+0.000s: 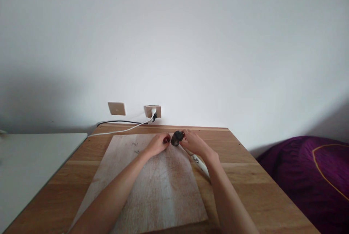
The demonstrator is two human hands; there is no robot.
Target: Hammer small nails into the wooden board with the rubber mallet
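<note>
My right hand (pixel 193 142) is closed around the head end of a hammer (pixel 177 138). The dark hammer head points left, and its handle with a white grip (pixel 200 165) slants down beneath my right forearm. Just left of the head, my left hand (pixel 158 144) has its fingers pinched together above the board. A small dark reddish thing (pixel 166 139) shows at those fingertips, too small to name. Both hands are over the far part of a pale, worn wooden board (pixel 152 183). Several small nails (pixel 137 151) lie loose on it, left of my left hand.
The board lies on a brown wooden table (pixel 240 179) against a white wall. A white cord (pixel 122 131) and a black cord (pixel 114 121) run from the wall socket (pixel 148 110). A white surface (pixel 32 168) adjoins at left; purple fabric (pixel 305 165) is at right.
</note>
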